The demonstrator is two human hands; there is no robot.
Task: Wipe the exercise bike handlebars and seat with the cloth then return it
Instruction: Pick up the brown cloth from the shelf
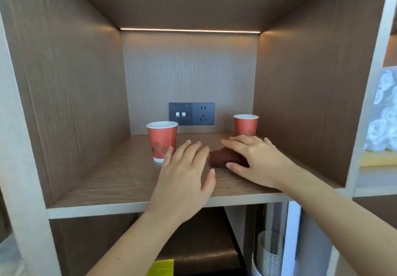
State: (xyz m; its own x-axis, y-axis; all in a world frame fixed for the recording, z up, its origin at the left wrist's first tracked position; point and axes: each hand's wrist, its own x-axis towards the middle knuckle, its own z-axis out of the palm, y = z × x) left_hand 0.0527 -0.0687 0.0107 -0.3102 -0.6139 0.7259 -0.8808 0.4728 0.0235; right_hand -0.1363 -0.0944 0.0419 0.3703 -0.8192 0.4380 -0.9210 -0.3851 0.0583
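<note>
- The cloth point(223, 157) is a dark red bundle sitting on the wooden shelf point(120, 181), between two red paper cups point(162, 141).
- Right hand point(251, 157) is draped over it, fingers spread, not clamped.
- Left hand point(184, 174) is flat and open just beside it, holding nothing.

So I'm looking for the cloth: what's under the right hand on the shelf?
A bunched dark red-brown cloth lies under the right hand; its right part is covered.
</note>
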